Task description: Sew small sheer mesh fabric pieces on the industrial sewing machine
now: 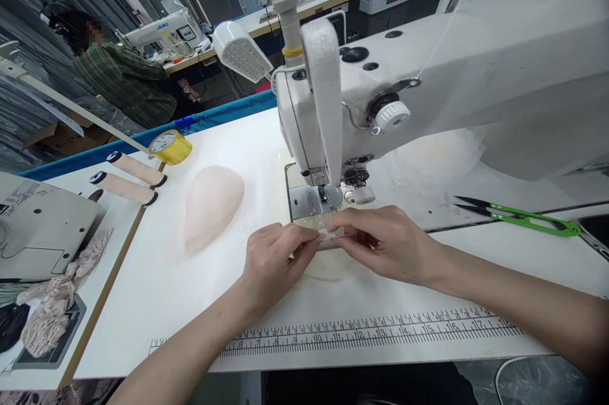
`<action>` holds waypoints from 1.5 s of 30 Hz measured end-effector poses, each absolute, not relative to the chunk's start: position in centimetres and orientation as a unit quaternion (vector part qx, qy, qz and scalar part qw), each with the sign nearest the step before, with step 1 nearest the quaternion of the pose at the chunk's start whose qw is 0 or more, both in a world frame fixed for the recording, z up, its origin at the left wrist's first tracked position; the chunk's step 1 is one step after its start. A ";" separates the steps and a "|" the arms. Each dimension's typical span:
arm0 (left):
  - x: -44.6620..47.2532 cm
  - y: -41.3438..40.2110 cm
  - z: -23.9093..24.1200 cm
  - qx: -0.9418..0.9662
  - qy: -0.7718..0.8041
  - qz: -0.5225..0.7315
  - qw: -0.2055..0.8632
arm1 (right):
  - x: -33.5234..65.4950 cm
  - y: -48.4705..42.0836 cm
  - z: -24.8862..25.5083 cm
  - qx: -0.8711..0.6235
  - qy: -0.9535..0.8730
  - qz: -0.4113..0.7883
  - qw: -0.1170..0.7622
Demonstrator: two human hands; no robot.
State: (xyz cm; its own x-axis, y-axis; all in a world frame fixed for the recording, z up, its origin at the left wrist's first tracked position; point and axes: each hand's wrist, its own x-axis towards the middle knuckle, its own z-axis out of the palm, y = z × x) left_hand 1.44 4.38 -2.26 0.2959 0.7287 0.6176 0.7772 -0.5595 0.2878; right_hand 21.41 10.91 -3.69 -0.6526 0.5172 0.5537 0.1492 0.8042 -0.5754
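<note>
My left hand (276,259) and my right hand (387,243) meet just in front of the sewing machine's needle plate (304,202). Between their thumbs and forefingers is pinched a small piece of thin, sheer whitish fabric (328,237), mostly covered by the fingers. The presser foot (323,194) sits right behind the fingertips, and I cannot tell whether the fabric touches it. To the left of my left hand lies a pale pink moulded cup (216,205), flat on the white table.
Green thread snips (528,218) lie at the right. The machine arm (451,68) reaches overhead. Pale sheer fabric (432,154) rests behind it. At the left stand two thread spools (126,186) and yellow tape (171,146). A printed ruler (356,335) runs along the front edge. A person (118,75) works beyond.
</note>
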 end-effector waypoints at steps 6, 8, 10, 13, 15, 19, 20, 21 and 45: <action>1.5 4.3 -2.2 -0.812 -0.456 -0.361 0.052 | 21.4 10.9 -3.4 -0.174 -0.876 0.251 0.373; 1.5 4.4 -2.2 -0.814 -0.449 -0.365 0.058 | 21.3 10.9 -3.4 -0.169 -0.877 0.252 0.373; 1.5 4.4 -2.1 -0.817 -0.439 -0.368 0.066 | 21.3 11.0 -3.4 -0.164 -0.877 0.248 0.376; 1.4 4.5 -2.1 -0.823 -0.427 -0.364 0.083 | 21.3 11.0 -3.6 -0.156 -0.880 0.236 0.381; 1.4 4.5 -2.1 -0.827 -0.422 -0.360 0.092 | 21.4 11.0 -3.7 -0.149 -0.882 0.232 0.381; 1.4 4.5 -2.1 -0.823 -0.425 -0.364 0.097 | 21.5 11.1 -3.8 -0.136 -0.888 0.206 0.387; 1.5 4.5 -2.1 -0.819 -0.430 -0.368 0.097 | 21.5 11.1 -3.8 -0.134 -0.890 0.185 0.396; 1.5 4.5 -2.1 -0.815 -0.436 -0.369 0.096 | 21.4 11.1 -3.7 -0.134 -0.890 0.156 0.407; 2.6 2.9 0.0 -0.630 -0.498 -0.240 -0.546 | 23.9 11.0 2.3 -0.241 -0.825 0.505 0.077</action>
State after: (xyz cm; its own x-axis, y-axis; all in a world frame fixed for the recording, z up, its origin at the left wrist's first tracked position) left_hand 2.61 2.91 0.05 0.3885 0.8894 -0.2410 0.3650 0.0917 0.9265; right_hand 23.87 11.02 2.30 -0.8715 0.4764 -0.1162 0.3204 0.3738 -0.8704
